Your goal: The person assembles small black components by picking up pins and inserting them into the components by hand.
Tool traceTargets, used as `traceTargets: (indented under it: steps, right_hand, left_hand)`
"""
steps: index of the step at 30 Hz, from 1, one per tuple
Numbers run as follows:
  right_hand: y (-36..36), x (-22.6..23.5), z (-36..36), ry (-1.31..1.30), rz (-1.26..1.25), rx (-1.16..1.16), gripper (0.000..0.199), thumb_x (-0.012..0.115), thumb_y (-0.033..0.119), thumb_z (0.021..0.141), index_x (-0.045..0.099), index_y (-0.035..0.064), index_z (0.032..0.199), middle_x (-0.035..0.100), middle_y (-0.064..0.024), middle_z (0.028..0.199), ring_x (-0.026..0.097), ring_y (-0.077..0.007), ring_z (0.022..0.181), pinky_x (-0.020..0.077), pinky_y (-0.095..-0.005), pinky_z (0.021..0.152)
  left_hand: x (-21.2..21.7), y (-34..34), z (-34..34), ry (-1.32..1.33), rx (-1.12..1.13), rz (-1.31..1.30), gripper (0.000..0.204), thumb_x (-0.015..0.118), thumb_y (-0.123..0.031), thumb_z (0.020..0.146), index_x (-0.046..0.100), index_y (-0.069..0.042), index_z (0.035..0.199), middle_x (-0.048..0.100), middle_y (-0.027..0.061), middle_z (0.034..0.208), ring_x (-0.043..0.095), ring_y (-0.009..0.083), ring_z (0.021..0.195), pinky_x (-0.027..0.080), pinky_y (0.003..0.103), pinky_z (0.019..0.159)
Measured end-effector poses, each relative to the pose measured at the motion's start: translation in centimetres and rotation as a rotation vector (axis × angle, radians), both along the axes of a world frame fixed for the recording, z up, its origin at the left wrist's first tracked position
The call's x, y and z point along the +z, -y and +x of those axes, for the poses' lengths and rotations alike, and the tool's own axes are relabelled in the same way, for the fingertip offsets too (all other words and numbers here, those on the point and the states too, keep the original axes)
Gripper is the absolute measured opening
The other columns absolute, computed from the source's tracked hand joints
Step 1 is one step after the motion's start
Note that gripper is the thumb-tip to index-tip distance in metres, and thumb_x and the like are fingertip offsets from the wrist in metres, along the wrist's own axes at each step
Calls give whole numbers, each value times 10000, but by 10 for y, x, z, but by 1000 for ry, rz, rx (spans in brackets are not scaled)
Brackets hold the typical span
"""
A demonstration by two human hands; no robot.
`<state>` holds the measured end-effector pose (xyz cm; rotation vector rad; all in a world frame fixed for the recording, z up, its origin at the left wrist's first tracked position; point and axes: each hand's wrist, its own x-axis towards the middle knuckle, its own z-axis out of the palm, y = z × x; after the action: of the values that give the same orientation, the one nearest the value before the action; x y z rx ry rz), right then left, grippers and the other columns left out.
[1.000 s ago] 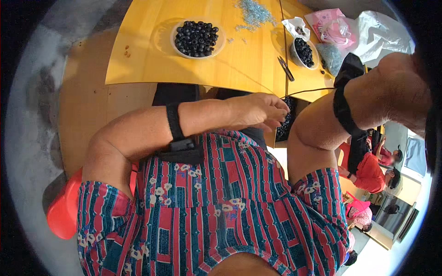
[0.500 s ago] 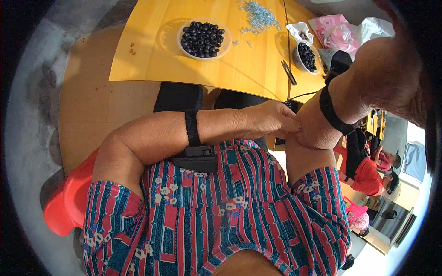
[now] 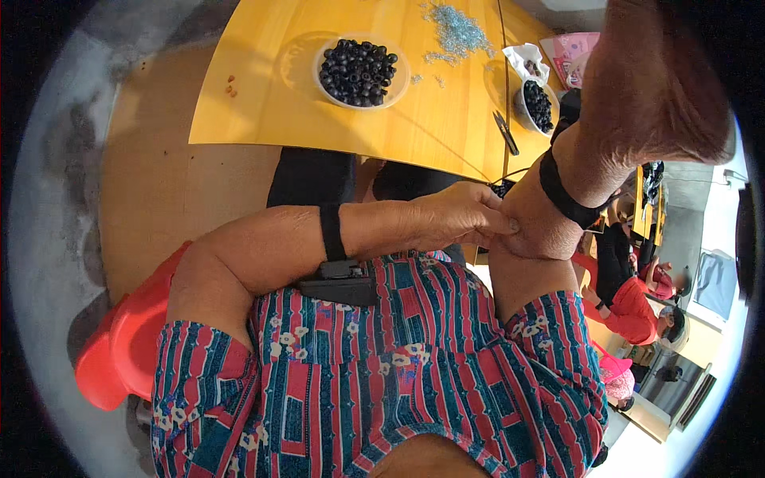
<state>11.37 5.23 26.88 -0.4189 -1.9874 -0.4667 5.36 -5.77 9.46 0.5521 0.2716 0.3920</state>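
Note:
My left hand [image 3: 466,213] reaches across my body to the right arm. Its thumb and fingertips are pressed together on the skin of my right forearm [image 3: 542,227], close to the elbow. My right arm is bent upward, and my right hand [image 3: 665,95] looms dark and large at the upper right, its fingers hidden. Black straps circle both arms; a small black box [image 3: 343,284] hangs from the left one. On the yellow table [image 3: 263,103], a clear plastic bowl [image 3: 402,84] holds black beads [image 3: 358,72]. Black thread snips [image 3: 505,132] lie nearer the right arm.
A smaller bowl of black beads [image 3: 538,106] stands by crumpled white paper [image 3: 526,60]. Pale blue beads [image 3: 458,33] are spread at the far side, near a pink bag [image 3: 575,57]. A red chair [image 3: 131,350] is at left. People in red [image 3: 633,307] sit at right.
My right hand has shifted left and now covers the white bag and part of the pink bag. The left hand keeps its hold by the elbow. The whole view has shifted slightly.

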Motion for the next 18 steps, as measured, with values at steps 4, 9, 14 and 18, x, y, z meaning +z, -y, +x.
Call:
traceTargets:
  steps: [4,9,14,18]
  right_hand:
    - [14,-3,-26,-18,-59,73,110,628,4,824,660,26,927,669,-83,864,627,-131,768,524,-229,619]
    - [-17,-41,-29,-173,-442,15,98,610,-25,827,664,17,899,666,-72,827,611,-119,719,508,-225,635]
    - [-76,-159,7,276,-634,-182,181,686,150,766,679,87,936,642,-92,754,635,-214,654,492,-307,596]
    - [-67,-199,5,371,-723,-315,234,675,171,724,666,136,956,618,-129,824,616,-324,762,506,-407,673]
  left_hand:
    - [9,-5,-11,79,78,-30,324,624,-157,872,507,36,1105,605,94,1030,601,186,949,496,320,860]
    - [4,-18,-43,79,14,151,279,610,-169,883,530,3,1088,609,94,1018,605,183,949,505,305,822]
    - [-32,-30,-94,-370,-2,401,271,589,-211,891,528,-27,1081,600,65,1026,598,136,931,498,270,797]
    - [-58,-23,-128,-212,152,333,264,584,-217,892,522,-44,1082,598,45,1009,584,112,899,489,258,799]
